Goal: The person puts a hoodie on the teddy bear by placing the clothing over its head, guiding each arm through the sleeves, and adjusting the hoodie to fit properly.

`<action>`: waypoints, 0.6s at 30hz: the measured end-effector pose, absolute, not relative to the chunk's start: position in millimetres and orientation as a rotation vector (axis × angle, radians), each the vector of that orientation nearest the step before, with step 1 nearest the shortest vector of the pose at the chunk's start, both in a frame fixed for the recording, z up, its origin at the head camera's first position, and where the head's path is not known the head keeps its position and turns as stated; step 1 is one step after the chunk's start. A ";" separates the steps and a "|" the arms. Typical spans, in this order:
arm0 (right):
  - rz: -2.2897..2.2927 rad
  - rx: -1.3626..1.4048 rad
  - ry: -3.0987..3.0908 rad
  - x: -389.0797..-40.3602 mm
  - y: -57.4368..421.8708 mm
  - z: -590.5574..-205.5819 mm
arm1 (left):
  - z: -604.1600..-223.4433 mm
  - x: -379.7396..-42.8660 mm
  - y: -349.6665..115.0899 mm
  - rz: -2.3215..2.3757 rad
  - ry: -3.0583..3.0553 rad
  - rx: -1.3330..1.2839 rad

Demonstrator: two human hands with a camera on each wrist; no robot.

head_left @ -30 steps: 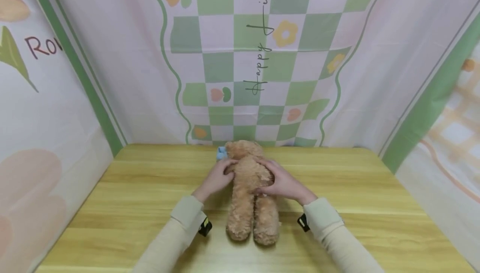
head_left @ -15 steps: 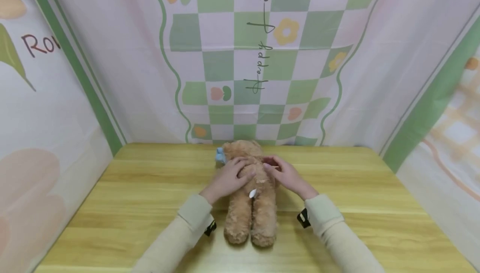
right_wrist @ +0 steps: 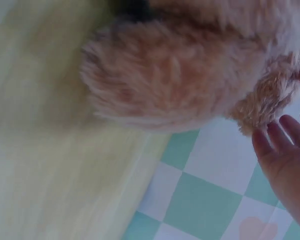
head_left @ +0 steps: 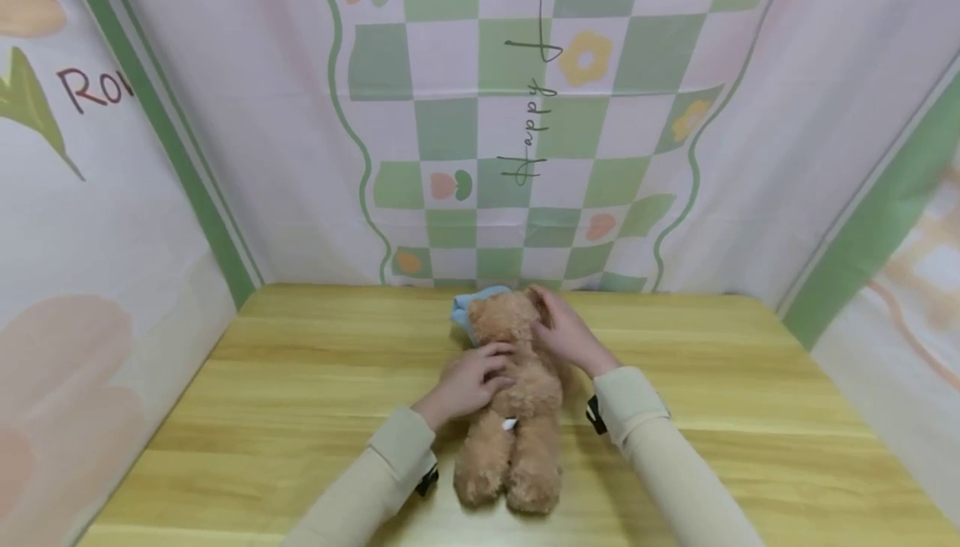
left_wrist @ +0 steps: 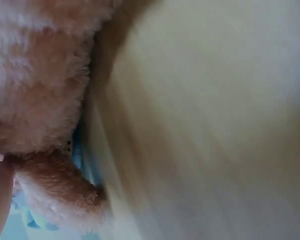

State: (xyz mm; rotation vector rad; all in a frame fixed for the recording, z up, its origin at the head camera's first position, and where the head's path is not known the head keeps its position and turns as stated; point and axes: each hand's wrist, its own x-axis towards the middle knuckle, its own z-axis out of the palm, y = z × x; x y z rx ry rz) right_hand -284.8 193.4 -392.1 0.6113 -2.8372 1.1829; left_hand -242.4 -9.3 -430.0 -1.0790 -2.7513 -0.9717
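Observation:
A fluffy brown teddy bear (head_left: 528,384) lies lengthwise near the table's far side, its back up and legs toward me. A small white tag (head_left: 509,424) shows between its legs. My left hand (head_left: 468,380) rests on the bear's upper back, fingers spread across the fur. My right hand (head_left: 566,330) holds the right side of the bear's head, fingers and thumb at an ear; the right wrist view shows those fingertips at the fur of the ear (right_wrist: 262,107). Light blue cloth (head_left: 461,313) sticks out beside and behind the head. The bear's front is hidden.
The wooden table (head_left: 337,363) ends at its far edge against a green and white checked curtain (head_left: 502,230). Printed fabric also hangs along the left (head_left: 127,322) and right (head_left: 877,297) sides.
The bear has slid slightly toward me, and more blue cloth shows by its head. My right hand has gone from the bear's side up to the head. My left hand has moved onto the back.

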 end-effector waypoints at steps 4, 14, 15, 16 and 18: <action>1.120 0.668 -2.862 -289.3 191.9 -392.2 | -431.6 -244.0 -11.6 -0.916 -2.721 -1.125; 0.951 0.599 -2.825 -285.7 187.9 -390.5 | -423.0 -253.7 -15.7 -0.602 -2.508 -1.070; 0.938 0.595 -2.811 -284.6 187.6 -390.7 | -421.2 -254.5 -15.4 -0.599 -2.515 -1.042; 0.925 0.596 -2.791 -283.8 187.6 -391.2 | -419.3 -255.6 -14.9 -0.594 -2.534 -1.012; 0.915 0.603 -2.750 -282.4 187.8 -393.4 | -414.7 -257.9 -13.7 -0.620 -2.614 -0.945</action>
